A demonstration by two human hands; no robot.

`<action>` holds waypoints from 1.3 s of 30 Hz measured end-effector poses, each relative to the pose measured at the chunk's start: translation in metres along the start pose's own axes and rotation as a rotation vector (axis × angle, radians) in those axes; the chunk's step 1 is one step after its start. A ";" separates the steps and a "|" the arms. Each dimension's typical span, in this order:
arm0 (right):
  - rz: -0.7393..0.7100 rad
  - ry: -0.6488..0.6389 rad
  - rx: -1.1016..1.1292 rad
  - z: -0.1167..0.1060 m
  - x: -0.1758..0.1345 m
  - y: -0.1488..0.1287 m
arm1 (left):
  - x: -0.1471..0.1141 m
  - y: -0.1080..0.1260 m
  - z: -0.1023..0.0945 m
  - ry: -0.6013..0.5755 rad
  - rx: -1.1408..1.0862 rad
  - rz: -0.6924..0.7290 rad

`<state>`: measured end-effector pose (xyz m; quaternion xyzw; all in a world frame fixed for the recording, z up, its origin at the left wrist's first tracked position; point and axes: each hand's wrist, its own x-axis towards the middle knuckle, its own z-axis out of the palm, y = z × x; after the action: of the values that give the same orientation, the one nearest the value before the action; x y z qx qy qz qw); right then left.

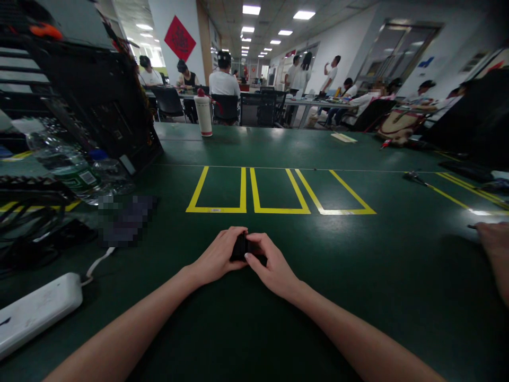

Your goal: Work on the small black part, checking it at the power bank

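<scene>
My left hand [217, 257] is wrapped round a small black box-like object [239, 248] low over the green table, near its middle. From the other side my right hand [275, 268] closes on the same object, thumb and fingers against its right face. Fingers cover much of it, so its exact kind does not show. Just beyond my hands, three yellow tape outlines [243, 191] are marked on the tabletop [286, 233].
At left are a white power strip [40, 313], a blurred-out flat object [129, 220], plastic bottles [75, 170], black cables [27, 228] and a computer case [107, 101]. A paper cup [204, 114] stands at the far edge. Another person's hand [495, 246] rests at right.
</scene>
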<state>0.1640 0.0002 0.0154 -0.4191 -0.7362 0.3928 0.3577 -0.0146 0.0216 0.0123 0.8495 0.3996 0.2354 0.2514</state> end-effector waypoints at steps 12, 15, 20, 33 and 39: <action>0.021 0.012 -0.018 0.000 0.002 0.002 | 0.000 0.003 -0.005 -0.031 -0.010 0.010; 0.036 0.006 -0.038 0.000 0.002 0.001 | -0.001 0.002 -0.003 -0.019 -0.006 0.011; -0.014 0.032 -0.002 0.000 0.001 0.002 | -0.001 0.001 0.000 -0.001 -0.011 0.030; 0.016 0.029 -0.040 0.001 0.003 0.005 | 0.000 0.003 0.000 0.002 -0.020 0.021; -0.013 0.013 0.030 0.001 0.000 0.002 | 0.000 0.002 -0.001 0.000 -0.010 0.018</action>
<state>0.1641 0.0011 0.0131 -0.4116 -0.7306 0.3986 0.3715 -0.0142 0.0206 0.0138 0.8518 0.3906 0.2398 0.2535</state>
